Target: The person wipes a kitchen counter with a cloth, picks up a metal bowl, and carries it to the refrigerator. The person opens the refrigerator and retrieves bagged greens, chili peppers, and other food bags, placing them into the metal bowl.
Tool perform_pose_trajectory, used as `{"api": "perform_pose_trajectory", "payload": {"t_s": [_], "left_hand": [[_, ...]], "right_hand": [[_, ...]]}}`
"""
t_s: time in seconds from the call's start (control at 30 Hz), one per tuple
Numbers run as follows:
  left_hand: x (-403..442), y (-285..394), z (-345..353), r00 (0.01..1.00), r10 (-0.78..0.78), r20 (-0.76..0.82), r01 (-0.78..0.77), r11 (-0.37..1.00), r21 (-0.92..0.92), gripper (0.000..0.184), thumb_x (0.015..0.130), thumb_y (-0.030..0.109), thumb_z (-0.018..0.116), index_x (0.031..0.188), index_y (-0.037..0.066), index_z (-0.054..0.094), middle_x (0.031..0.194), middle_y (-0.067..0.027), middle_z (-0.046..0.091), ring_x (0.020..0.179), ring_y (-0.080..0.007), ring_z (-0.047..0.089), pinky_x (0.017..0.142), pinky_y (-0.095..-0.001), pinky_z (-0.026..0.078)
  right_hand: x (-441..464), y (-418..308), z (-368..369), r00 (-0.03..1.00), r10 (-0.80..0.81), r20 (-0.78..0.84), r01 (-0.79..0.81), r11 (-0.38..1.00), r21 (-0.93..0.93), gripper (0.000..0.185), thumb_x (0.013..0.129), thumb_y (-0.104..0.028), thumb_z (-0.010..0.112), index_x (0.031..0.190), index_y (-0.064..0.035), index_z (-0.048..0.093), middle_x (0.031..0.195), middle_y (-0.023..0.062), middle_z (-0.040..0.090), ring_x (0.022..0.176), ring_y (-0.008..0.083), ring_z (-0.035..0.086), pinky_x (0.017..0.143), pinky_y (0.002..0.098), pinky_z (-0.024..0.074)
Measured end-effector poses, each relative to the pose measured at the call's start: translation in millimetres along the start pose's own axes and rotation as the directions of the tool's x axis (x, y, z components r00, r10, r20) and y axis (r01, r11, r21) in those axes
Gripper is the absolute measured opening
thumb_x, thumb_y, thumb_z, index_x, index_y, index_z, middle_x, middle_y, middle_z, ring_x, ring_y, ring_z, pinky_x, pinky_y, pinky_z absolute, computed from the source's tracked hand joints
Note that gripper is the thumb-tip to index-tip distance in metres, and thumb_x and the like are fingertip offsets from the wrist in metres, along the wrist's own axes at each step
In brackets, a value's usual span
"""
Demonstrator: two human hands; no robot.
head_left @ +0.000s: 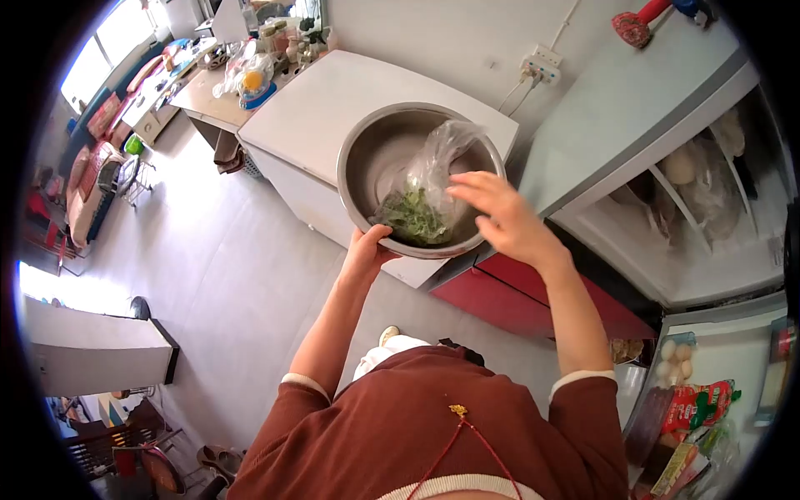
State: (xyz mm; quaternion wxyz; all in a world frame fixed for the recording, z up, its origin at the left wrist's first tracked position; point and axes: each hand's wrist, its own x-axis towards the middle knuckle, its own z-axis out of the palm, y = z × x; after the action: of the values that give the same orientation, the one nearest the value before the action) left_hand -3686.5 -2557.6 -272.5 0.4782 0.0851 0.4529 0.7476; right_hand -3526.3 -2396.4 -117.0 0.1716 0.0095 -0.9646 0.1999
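Note:
A wide metal basin (354, 150) is held in front of my body, above the edge of a white chest-like appliance. My left hand (364, 252) grips its near left rim, thumb on top and fingers underneath. Inside lies a clear plastic bag (437, 158) with green leafy vegetables (417, 218) at its lower end. Over the basin's right side is my right hand (504, 218), fingers apart and slightly blurred. Its fingertips are beside the bag; I cannot tell whether they touch it.
To my right a fridge stands open, with bagged items (696, 175) inside and eggs (673, 360) in its door. The white chest-like appliance (308, 108) is under and behind the basin. A cluttered desk (204, 92) stands beyond it, and grey floor (225, 250) extends left.

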Motion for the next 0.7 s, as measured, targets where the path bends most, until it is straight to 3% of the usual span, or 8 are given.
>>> {"api": "perform_pose_trajectory", "payload": {"t_s": [0.17,0.23,0.37,0.47,0.53,0.6,0.7], "left_hand": [[10.8,-8.8,-12.9,0.998,-0.065,0.003,0.065,0.998,-0.002,0.04,0.08,0.004,0.044,0.118,-0.008,0.04,0.107,-0.0208,0.055,0.091,-0.0296,0.061,0.074,-0.0425,0.054],[16.1,-13.0,-8.2,0.999,-0.012,-0.04,0.007,0.992,-0.123,0.032,0.078,0.007,0.049,0.107,-0.007,0.046,0.087,-0.017,0.06,0.071,-0.025,0.063,0.059,-0.0356,0.056],[37.0,-20.1,-8.7,0.999,-0.03,-0.02,0.027,0.991,-0.132,0.03,0.079,0.008,0.049,0.104,-0.008,0.049,0.088,-0.0173,0.06,0.069,-0.0251,0.063,0.06,-0.0359,0.056],[59.5,-31.6,-22.2,0.998,-0.063,0.003,0.063,0.988,-0.14,0.028,0.079,0.009,0.051,0.102,-0.008,0.051,0.094,-0.0182,0.058,0.076,-0.0261,0.062,0.064,-0.0373,0.055],[73.4,-31.1,-13.3,0.985,-0.132,-0.11,0.102,0.965,-0.24,0.029,0.081,0.01,0.053,0.103,-0.007,0.053,0.102,-0.0178,0.056,0.087,-0.0274,0.06,0.072,-0.0393,0.054],[74.7,-24.4,-3.0,0.996,-0.09,-0.01,0.084,0.96,-0.266,0.034,0.082,0.01,0.053,0.111,-0.007,0.05,0.111,-0.0164,0.054,0.101,-0.028,0.055,0.086,-0.0416,0.049],[83.4,-25.7,-1.6,0.996,-0.084,0.015,0.085,0.957,-0.278,0.036,0.081,0.007,0.048,0.114,-0.008,0.047,0.117,-0.0173,0.051,0.106,-0.0298,0.053,0.09,-0.0433,0.047]], "right_hand": [[-27.5,-18.4,-51.3,0.971,0.13,-0.201,-0.126,0.991,0.034,0.036,0.072,0.007,0.05,0.105,-0.0018,0.058,0.107,0.0132,0.059,0.1,0.029,0.056,0.087,0.0337,0.0442],[-38.7,-25.3,-70.5,0.95,0.165,-0.264,-0.162,0.986,0.034,0.034,0.072,0.008,0.05,0.103,-0.0016,0.059,0.104,0.013,0.061,0.096,0.0271,0.059,0.084,0.0321,0.0453],[-65.7,-31.5,-105.4,0.899,0.198,-0.39,-0.199,0.979,0.037,0.026,0.075,0.006,0.05,0.098,0.002,0.061,0.098,0.0115,0.063,0.088,0.0204,0.061,0.078,0.0277,0.0462],[-80.5,-37.8,-120.5,0.85,0.243,-0.468,-0.233,0.969,0.08,0.021,0.077,0.006,0.049,0.094,0.0035,0.061,0.092,0.0104,0.062,0.084,0.0173,0.06,0.077,0.0271,0.0462],[-96.2,-35.4,-137.7,0.806,0.244,-0.54,-0.232,0.968,0.092,0.019,0.078,0.006,0.048,0.091,0.0032,0.061,0.089,0.0101,0.063,0.081,0.0171,0.06,0.075,0.0265,0.0463],[-104.9,-38.2,-153.1,0.783,0.219,-0.582,-0.233,0.971,0.051,0.017,0.077,0.006,0.049,0.087,0.0019,0.062,0.084,0.0093,0.063,0.079,0.0171,0.061,0.073,0.0267,0.0469],[-127.5,-34.7,-177.2,0.774,0.187,-0.604,-0.194,0.979,0.056,0.015,0.08,0.007,0.047,0.086,0.0055,0.06,0.086,0.012,0.062,0.08,0.0179,0.059,0.074,0.0277,0.048]]}}
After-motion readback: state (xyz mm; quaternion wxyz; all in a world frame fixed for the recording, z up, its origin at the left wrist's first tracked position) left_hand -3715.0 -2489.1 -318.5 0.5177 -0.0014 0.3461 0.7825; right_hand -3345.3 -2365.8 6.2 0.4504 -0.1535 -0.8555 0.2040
